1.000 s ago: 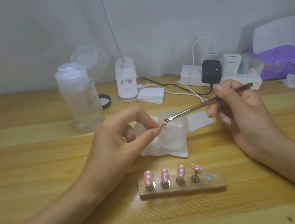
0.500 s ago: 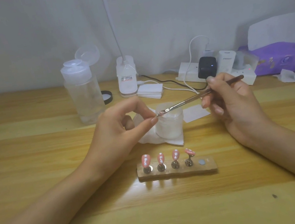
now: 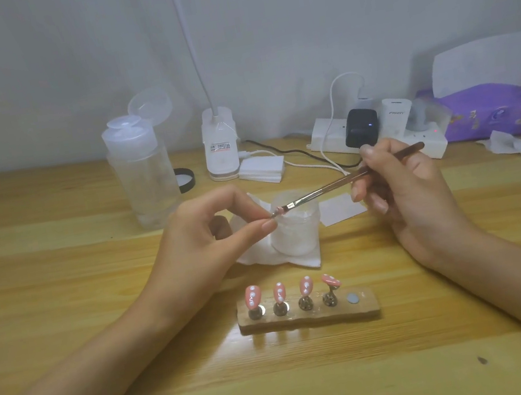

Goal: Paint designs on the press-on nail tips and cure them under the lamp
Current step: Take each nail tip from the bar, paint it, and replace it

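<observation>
Pinches small pink press-on nail tip (image 3: 278, 210) in left hand (image 3: 203, 238) to steady it, grips thin metallic brush (image 3: 320, 192) pen-fashion in right hand (image 3: 408, 195) for fine strokes.

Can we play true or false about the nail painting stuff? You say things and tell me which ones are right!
1. The right hand holds the brush. True.
2. Five pink nail tips stand on the wooden holder. False: four stand there, and the spot at its right end is bare.
3. The clear bottle has its lid flipped open. True.
4. The left hand is empty. False: it pinches a small nail tip right at the brush's bristles.
</observation>
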The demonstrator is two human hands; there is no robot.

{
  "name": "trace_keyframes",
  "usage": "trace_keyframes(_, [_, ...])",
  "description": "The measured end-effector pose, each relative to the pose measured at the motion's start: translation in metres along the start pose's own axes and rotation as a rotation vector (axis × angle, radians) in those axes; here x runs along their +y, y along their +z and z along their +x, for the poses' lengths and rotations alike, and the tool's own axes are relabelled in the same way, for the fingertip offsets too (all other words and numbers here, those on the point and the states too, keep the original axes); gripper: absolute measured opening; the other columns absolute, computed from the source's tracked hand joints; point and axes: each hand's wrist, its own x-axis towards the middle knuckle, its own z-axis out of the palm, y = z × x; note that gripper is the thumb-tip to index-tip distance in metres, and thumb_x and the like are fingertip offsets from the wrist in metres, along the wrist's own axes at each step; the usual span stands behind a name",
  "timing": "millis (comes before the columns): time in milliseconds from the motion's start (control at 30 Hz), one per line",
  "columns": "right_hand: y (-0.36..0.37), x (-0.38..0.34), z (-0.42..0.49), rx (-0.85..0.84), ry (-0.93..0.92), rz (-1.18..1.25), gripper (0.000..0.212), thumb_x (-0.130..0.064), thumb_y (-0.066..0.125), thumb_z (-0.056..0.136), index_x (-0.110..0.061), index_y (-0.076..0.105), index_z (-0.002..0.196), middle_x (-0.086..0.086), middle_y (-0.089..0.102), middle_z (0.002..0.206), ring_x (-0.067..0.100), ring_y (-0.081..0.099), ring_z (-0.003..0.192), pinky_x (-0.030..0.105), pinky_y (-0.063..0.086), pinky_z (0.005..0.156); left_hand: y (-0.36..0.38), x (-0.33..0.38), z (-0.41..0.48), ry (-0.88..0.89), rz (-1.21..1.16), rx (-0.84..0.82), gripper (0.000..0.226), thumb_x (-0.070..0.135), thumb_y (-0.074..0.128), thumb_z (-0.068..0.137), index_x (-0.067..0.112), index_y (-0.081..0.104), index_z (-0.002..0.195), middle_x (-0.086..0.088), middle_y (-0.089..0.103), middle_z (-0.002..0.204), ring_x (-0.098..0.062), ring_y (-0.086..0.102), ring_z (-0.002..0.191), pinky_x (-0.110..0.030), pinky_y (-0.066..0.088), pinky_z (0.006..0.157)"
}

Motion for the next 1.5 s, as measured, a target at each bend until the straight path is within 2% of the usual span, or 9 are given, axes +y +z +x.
trace_keyframes(167, [0.0010, -0.0020, -0.0015, -0.027, -0.006, 0.029, 0.025, -0.032, 0.058, 0.094, -0.020, 0.048, 0.075, 0.003, 0.064, 0.057, 0.009, 0.038, 0.038, 0.015, 0.030, 0.041, -0.0002, -0.0001, 0.0001, -0.014, -0.004, 0.000, 0.013, 0.020, 0.078, 0.081, 0.020, 0.068, 0.073, 0.019, 0.065, 0.067, -0.004, 0.034, 0.048, -0.009, 0.031, 0.050])
trace_keyframes(300, [0.0002, -0.0015, -0.0010, 0.016, 0.003, 0.026, 0.029, -0.023, 0.055, 0.100, -0.021, 0.050, 0.071, 0.005, 0.063, 0.055, 0.009, 0.035, 0.037, 0.017, 0.030, 0.041, -0.0005, 0.0000, -0.0009, -0.025, -0.010, -0.003, 0.013, 0.022, 0.078, 0.081, 0.022, 0.068, 0.073, 0.018, 0.065, 0.068, -0.005, 0.035, 0.047, -0.009, 0.032, 0.049])
trace_keyframes(433, [0.0013, -0.0017, -0.0015, -0.038, -0.010, 0.010, 0.025, -0.030, 0.057, 0.096, -0.019, 0.046, 0.076, 0.004, 0.064, 0.057, 0.010, 0.038, 0.039, 0.017, 0.029, 0.041, -0.0007, 0.0004, -0.0007, -0.039, -0.024, -0.008, 0.012, 0.023, 0.079, 0.081, 0.021, 0.069, 0.074, 0.016, 0.067, 0.071, -0.004, 0.038, 0.046, -0.009, 0.033, 0.048])
trace_keyframes(567, [0.0000, -0.0007, -0.0008, 0.024, 0.018, 0.028, 0.028, -0.024, 0.055, 0.100, -0.020, 0.049, 0.072, 0.004, 0.063, 0.055, 0.009, 0.034, 0.038, 0.016, 0.031, 0.042, -0.0007, -0.0002, -0.0004, -0.050, -0.032, -0.004, 0.013, 0.021, 0.079, 0.081, 0.021, 0.068, 0.073, 0.013, 0.068, 0.071, -0.002, 0.039, 0.046, -0.008, 0.032, 0.047])
trace_keyframes(700, [0.0008, -0.0015, -0.0015, -0.029, 0.000, 0.018, 0.024, -0.033, 0.060, 0.091, -0.020, 0.049, 0.074, 0.003, 0.064, 0.057, 0.009, 0.038, 0.039, 0.018, 0.028, 0.042, -0.0007, -0.0004, -0.0002, -0.045, -0.032, -0.007, 0.012, 0.024, 0.079, 0.080, 0.021, 0.069, 0.074, 0.009, 0.070, 0.076, -0.003, 0.040, 0.047, -0.010, 0.034, 0.048])
trace_keyframes(833, [-0.0005, -0.0014, -0.0008, 0.031, 0.013, 0.036, 0.028, -0.023, 0.055, 0.099, -0.020, 0.049, 0.072, 0.004, 0.062, 0.055, 0.009, 0.035, 0.038, 0.016, 0.031, 0.041, -0.0009, 0.0001, 0.0001, -0.032, -0.046, -0.007, 0.012, 0.029, 0.077, 0.078, 0.022, 0.069, 0.073, 0.009, 0.069, 0.075, -0.005, 0.040, 0.048, -0.011, 0.034, 0.049])
trace_keyframes(1000, [0.0016, -0.0018, -0.0016, -0.010, 0.016, -0.008, 0.027, -0.027, 0.057, 0.097, -0.021, 0.047, 0.073, 0.003, 0.063, 0.056, 0.009, 0.040, 0.039, 0.015, 0.028, 0.039, 0.0006, -0.0001, -0.0002, 0.001, -0.017, -0.012, 0.013, 0.017, 0.077, 0.084, 0.017, 0.067, 0.075, 0.027, 0.057, 0.055, -0.003, 0.031, 0.043, -0.006, 0.028, 0.047])
trace_keyframes(1367, [0.0001, -0.0018, -0.0009, 0.030, 0.020, 0.024, 0.028, -0.022, 0.054, 0.100, -0.019, 0.048, 0.073, 0.003, 0.062, 0.054, 0.009, 0.037, 0.038, 0.015, 0.030, 0.040, 0.0009, 0.0012, 0.0002, 0.028, -0.007, -0.009, 0.013, 0.015, 0.077, 0.084, 0.015, 0.067, 0.075, 0.026, 0.056, 0.054, -0.002, 0.031, 0.043, -0.007, 0.028, 0.046])
trace_keyframes(1500, [0.0016, -0.0022, -0.0021, -0.040, -0.007, 0.010, 0.026, -0.029, 0.056, 0.097, -0.020, 0.047, 0.074, 0.002, 0.064, 0.056, 0.009, 0.039, 0.039, 0.015, 0.029, 0.039, 0.0008, 0.0014, 0.0004, 0.041, 0.006, -0.011, 0.013, 0.014, 0.076, 0.084, 0.014, 0.066, 0.076, 0.028, 0.055, 0.053, -0.001, 0.031, 0.042, -0.005, 0.027, 0.046])
